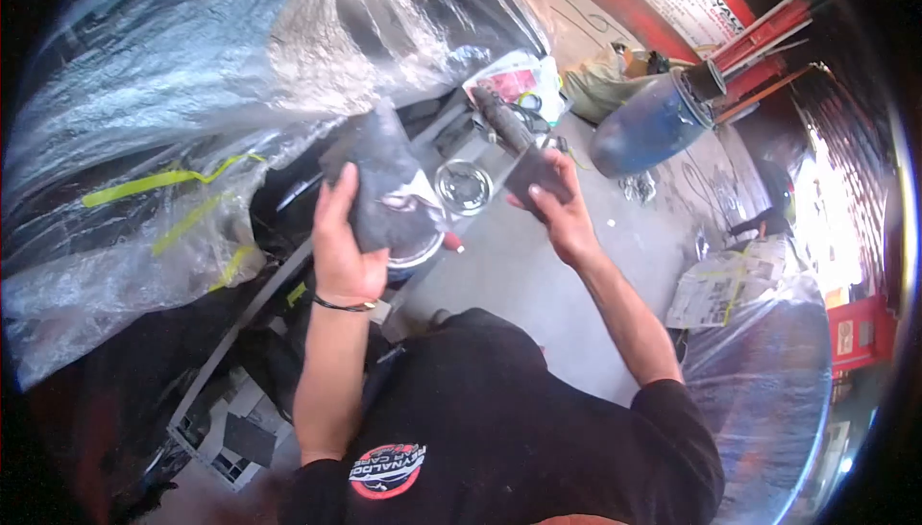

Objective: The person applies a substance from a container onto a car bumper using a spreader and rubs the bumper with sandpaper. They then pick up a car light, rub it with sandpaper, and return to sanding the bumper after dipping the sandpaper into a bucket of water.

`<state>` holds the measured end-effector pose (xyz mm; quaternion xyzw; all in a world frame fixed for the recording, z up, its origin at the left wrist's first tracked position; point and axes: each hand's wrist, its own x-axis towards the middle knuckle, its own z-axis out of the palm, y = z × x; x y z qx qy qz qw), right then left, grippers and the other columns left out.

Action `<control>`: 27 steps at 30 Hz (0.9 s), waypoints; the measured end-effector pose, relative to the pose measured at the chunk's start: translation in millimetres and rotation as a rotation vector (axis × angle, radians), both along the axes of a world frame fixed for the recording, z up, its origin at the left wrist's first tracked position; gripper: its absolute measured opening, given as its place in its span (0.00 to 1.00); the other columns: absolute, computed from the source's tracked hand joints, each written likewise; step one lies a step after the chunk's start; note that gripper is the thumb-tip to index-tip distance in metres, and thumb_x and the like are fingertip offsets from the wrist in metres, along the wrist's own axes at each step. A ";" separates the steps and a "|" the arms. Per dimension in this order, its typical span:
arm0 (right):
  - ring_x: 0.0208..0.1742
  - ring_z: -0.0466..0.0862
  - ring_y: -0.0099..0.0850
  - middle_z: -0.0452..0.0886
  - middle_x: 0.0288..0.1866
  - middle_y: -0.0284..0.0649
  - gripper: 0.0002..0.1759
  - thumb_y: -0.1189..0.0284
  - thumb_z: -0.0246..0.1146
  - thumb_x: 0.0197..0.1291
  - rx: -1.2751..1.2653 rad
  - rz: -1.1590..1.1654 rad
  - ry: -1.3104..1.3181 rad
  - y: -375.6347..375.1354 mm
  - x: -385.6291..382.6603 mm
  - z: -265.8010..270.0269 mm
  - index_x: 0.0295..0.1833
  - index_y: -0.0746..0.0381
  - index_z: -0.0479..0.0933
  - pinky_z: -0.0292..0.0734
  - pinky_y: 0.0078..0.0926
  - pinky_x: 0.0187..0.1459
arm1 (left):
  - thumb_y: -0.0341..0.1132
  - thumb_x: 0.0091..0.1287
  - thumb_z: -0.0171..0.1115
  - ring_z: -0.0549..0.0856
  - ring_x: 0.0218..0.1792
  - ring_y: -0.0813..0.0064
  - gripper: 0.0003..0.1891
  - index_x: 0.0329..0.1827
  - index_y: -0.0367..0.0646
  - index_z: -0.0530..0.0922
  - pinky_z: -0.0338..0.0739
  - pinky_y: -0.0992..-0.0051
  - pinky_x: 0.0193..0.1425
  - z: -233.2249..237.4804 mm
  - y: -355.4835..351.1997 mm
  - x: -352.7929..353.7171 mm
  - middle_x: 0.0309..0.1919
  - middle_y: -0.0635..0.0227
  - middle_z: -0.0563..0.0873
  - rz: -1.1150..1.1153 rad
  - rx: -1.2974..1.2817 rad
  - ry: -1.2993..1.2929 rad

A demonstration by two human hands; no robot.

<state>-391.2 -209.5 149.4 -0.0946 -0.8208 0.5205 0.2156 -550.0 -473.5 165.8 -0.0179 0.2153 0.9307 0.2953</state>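
Observation:
My left hand [344,246] is closed on a dark grey piece [389,174] with a pale, shiny patch low on its right side; its exact kind I cannot tell. Fingers and thumb grip its left and lower edges. To the right, my right hand [565,203] pinches a dark, flat rectangular pad [536,177], thumb on its near face and fingers behind. The two held things are apart. Between them and farther down is a round, clear-looking container [464,187]. A pale-rimmed tub [418,254] shows partly beneath the grey piece.
Wrinkled clear plastic sheeting [192,73] with yellow-green tape covers a large body on the left. A blue barrel [645,131] lies tilted at the upper right. Newspaper [725,285] and plastic cover another body at right. Grey parts [240,434] sit lower left.

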 end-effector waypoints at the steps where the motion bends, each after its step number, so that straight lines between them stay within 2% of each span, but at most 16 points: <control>1: 0.73 0.76 0.44 0.76 0.68 0.43 0.26 0.84 0.59 0.72 -0.531 0.012 0.068 -11.5 1.5 15.3 0.73 0.58 0.69 0.72 0.65 0.72 | 0.40 0.80 0.61 0.88 0.57 0.66 0.17 0.65 0.43 0.79 0.83 0.60 0.64 -6.4 -5.8 0.6 0.57 0.65 0.88 0.008 -0.002 -0.002; 2: 0.76 0.75 0.43 0.77 0.69 0.43 0.25 0.83 0.57 0.75 -1.054 0.036 0.144 -15.9 -1.4 27.6 0.75 0.59 0.68 0.71 0.70 0.73 | 0.40 0.80 0.60 0.88 0.57 0.66 0.17 0.65 0.43 0.79 0.83 0.60 0.64 -9.4 -9.9 1.4 0.58 0.65 0.88 0.027 0.003 0.007; 3: 0.80 0.70 0.48 0.76 0.74 0.46 0.26 0.73 0.60 0.77 -1.115 0.096 0.157 -13.6 0.1 17.9 0.77 0.57 0.68 0.62 0.79 0.75 | 0.40 0.80 0.60 0.88 0.58 0.67 0.17 0.66 0.42 0.78 0.82 0.60 0.65 -9.8 -14.3 6.0 0.59 0.65 0.88 0.048 -0.021 -0.036; 4: 0.80 0.70 0.48 0.76 0.74 0.46 0.26 0.73 0.60 0.77 -1.106 0.111 0.158 -14.3 4.3 13.1 0.77 0.57 0.68 0.62 0.79 0.75 | 0.40 0.80 0.60 0.88 0.58 0.67 0.17 0.66 0.42 0.78 0.82 0.60 0.65 -15.3 -17.1 10.7 0.59 0.65 0.88 0.059 -0.011 -0.028; 6: 0.81 0.68 0.51 0.75 0.77 0.46 0.29 0.57 0.59 0.79 -1.545 0.146 0.378 -36.1 2.9 18.4 0.78 0.55 0.67 0.54 0.80 0.78 | 0.40 0.80 0.60 0.87 0.58 0.67 0.17 0.66 0.41 0.78 0.81 0.61 0.66 -28.8 -20.3 16.7 0.59 0.65 0.87 0.068 -0.013 -0.145; 7: 0.81 0.68 0.54 0.74 0.78 0.45 0.35 0.42 0.51 0.78 -1.492 0.166 0.374 -45.1 2.3 25.5 0.78 0.54 0.69 0.48 0.79 0.80 | 0.40 0.80 0.61 0.87 0.59 0.68 0.18 0.66 0.41 0.79 0.80 0.62 0.67 -29.8 -20.1 22.6 0.59 0.66 0.88 0.073 -0.044 -0.177; 10: 0.81 0.68 0.54 0.75 0.78 0.43 0.37 0.39 0.48 0.78 -1.579 0.258 0.381 -48.5 8.9 16.8 0.77 0.53 0.71 0.51 0.77 0.79 | 0.40 0.79 0.62 0.86 0.60 0.68 0.18 0.65 0.41 0.79 0.79 0.62 0.68 -37.2 -22.6 38.7 0.59 0.67 0.88 0.052 -0.053 -0.156; 14: 0.80 0.70 0.54 0.76 0.77 0.42 0.37 0.38 0.46 0.77 -1.630 0.268 0.347 -50.3 12.3 17.0 0.75 0.52 0.74 0.51 0.76 0.79 | 0.41 0.78 0.63 0.85 0.62 0.68 0.17 0.64 0.43 0.79 0.78 0.61 0.68 -30.0 -22.1 47.7 0.60 0.68 0.86 0.061 -0.086 -0.148; 18: 0.78 0.72 0.51 0.78 0.74 0.41 0.33 0.41 0.48 0.78 -1.545 0.207 0.334 -54.8 7.3 29.6 0.73 0.51 0.76 0.51 0.77 0.79 | 0.42 0.78 0.63 0.84 0.62 0.67 0.18 0.65 0.45 0.78 0.78 0.61 0.68 -18.3 -9.8 46.7 0.61 0.68 0.85 0.074 -0.106 -0.131; 20: 0.78 0.72 0.50 0.78 0.75 0.41 0.32 0.42 0.48 0.78 -1.551 0.162 0.328 -58.9 17.1 24.8 0.73 0.51 0.76 0.51 0.77 0.79 | 0.42 0.79 0.62 0.84 0.62 0.67 0.18 0.66 0.45 0.77 0.77 0.61 0.67 -19.2 -8.3 53.2 0.61 0.67 0.85 -0.013 -0.098 -0.059; 23: 0.78 0.73 0.49 0.77 0.76 0.40 0.31 0.44 0.51 0.77 -1.538 0.189 0.378 -52.8 14.1 26.3 0.74 0.51 0.75 0.51 0.78 0.79 | 0.42 0.80 0.60 0.84 0.61 0.66 0.18 0.67 0.45 0.76 0.78 0.61 0.65 -9.8 -0.5 62.3 0.61 0.66 0.85 -0.053 -0.084 -0.053; 25: 0.77 0.74 0.50 0.79 0.72 0.42 0.31 0.46 0.59 0.73 -1.539 0.048 0.379 -51.4 16.1 32.2 0.70 0.55 0.76 0.57 0.74 0.77 | 0.41 0.80 0.57 0.85 0.61 0.63 0.21 0.71 0.41 0.74 0.78 0.61 0.65 -13.1 9.8 64.4 0.62 0.63 0.85 -0.038 -0.057 -0.097; 26: 0.77 0.74 0.50 0.79 0.72 0.42 0.31 0.46 0.59 0.73 -1.536 0.049 0.395 -50.0 17.1 32.0 0.70 0.55 0.76 0.57 0.74 0.77 | 0.41 0.80 0.57 0.85 0.61 0.63 0.21 0.71 0.41 0.74 0.78 0.61 0.65 -17.0 14.1 64.4 0.62 0.63 0.85 -0.047 -0.056 -0.086; 27: 0.75 0.75 0.50 0.81 0.68 0.43 0.29 0.48 0.62 0.70 -1.264 0.026 0.409 -48.1 20.1 28.7 0.68 0.56 0.77 0.61 0.68 0.77 | 0.42 0.80 0.57 0.85 0.62 0.62 0.22 0.72 0.39 0.73 0.78 0.61 0.67 -21.6 17.1 65.7 0.63 0.61 0.84 -0.099 -0.020 -0.058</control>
